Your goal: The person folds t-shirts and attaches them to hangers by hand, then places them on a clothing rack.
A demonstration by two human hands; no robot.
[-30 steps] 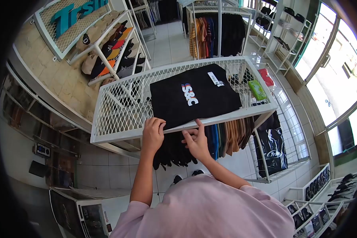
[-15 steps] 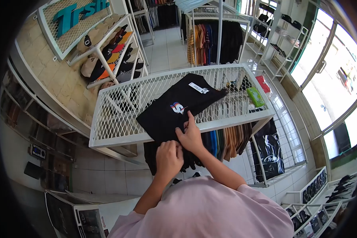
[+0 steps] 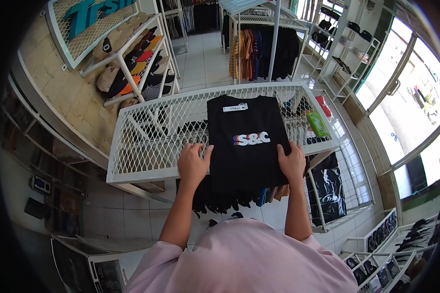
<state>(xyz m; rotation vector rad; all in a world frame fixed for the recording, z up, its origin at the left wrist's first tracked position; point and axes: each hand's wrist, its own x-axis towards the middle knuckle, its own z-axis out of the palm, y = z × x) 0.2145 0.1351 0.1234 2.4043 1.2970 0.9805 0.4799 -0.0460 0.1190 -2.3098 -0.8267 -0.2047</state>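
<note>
Touches folded black shirt (image 3: 247,157) with right hand (image 3: 293,161); cannot tell if gripping. Holds left hand (image 3: 193,165) beside it with parted fingers.

A folded black shirt (image 3: 244,163), printed with white S&C lettering (image 3: 252,139), lies collar-away on the counter (image 3: 142,176), overhanging its near edge.

Cropped, covered or too tiny
The label (image 3: 235,108) on the black shirt (image 3: 249,166) carries print too small to read; the top edge crops the teal-lettered sign (image 3: 98,16); the pink top (image 3: 244,254) hides most of the shoes (image 3: 236,215); glare washes out the street (image 3: 420,93) outside.
</note>
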